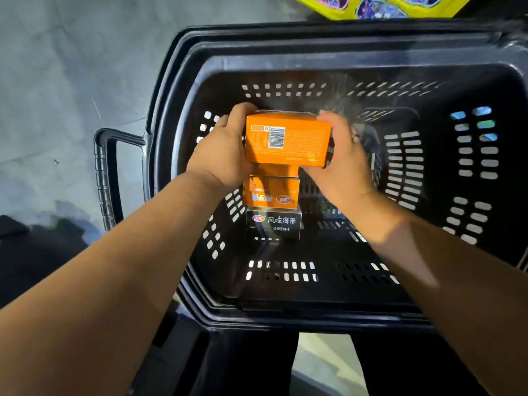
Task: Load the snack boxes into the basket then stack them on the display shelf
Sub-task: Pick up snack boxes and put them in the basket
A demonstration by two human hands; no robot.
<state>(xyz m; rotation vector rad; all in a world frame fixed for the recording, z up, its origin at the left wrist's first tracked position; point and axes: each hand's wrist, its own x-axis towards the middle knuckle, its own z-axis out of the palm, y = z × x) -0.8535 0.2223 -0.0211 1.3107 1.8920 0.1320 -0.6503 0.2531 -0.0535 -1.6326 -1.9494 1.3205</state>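
A: Progress?
B: Loading stage: left hand [220, 150] and right hand [343, 164] grip the top orange box [285, 138] by its ends, fingers curled, over 2 boxes [271, 192] stacked in the basket [285, 312]. Stacking on the shelf likely not begun.

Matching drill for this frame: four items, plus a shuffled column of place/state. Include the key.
1. top orange box
2. black box
3. side handle
4. yellow pack

A. at the view's top edge, outside the basket
B. gripped between left hand and right hand
C. sticking out left of the basket's rim
D. dark face with white lettering

Pairs: 1-B, 2-D, 3-C, 4-A
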